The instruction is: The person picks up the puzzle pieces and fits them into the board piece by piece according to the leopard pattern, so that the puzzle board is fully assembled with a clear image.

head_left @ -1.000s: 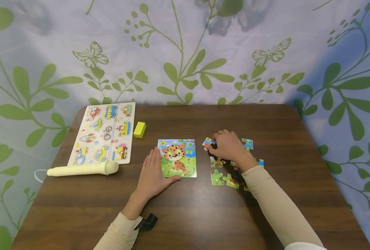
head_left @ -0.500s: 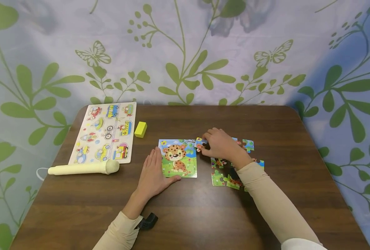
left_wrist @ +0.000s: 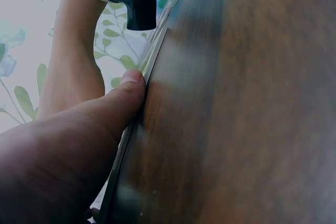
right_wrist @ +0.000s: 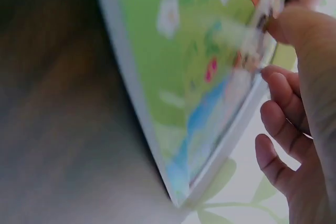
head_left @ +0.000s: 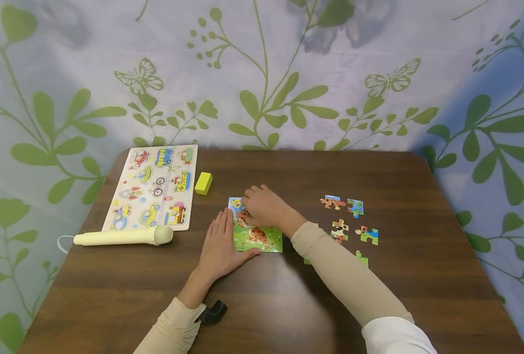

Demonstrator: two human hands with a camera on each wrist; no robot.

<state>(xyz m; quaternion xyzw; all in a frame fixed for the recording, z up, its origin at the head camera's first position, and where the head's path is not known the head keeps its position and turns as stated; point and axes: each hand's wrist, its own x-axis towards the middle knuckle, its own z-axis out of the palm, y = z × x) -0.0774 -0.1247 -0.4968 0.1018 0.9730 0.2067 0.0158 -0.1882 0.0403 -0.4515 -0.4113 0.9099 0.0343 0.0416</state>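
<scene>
A square leopard puzzle board (head_left: pixel 270 241) lies on the table, its upper right hidden by my right hand (head_left: pixel 263 206). That hand pinches a jigsaw piece (head_left: pixel 236 204) with a blue corner over the board's upper left. In the right wrist view, the thumb (right_wrist: pixel 294 24) and curled fingers are close over the board's picture. My left hand (head_left: pixel 219 246) rests along the board's left side, fingers straight and thumb stretched along the near edge. The left wrist view has this thumb (left_wrist: pixel 128 90) against the board's thin edge. Loose jigsaw pieces (head_left: pixel 340 228) lie right of the board, some hidden by the right sleeve.
A wooden vehicle peg puzzle (head_left: pixel 148 196) lies at the table's back left, with a cream toy microphone (head_left: pixel 120 238) across its near edge. Next to it stands a yellow block (head_left: pixel 203 183). A patterned cloth (head_left: pixel 262 73) hangs behind the table (head_left: pixel 262 305).
My right hand has carried the jigsaw piece left from the loose pieces onto the board's upper left. The left hand has stayed at the board's side. The head view has shifted slightly.
</scene>
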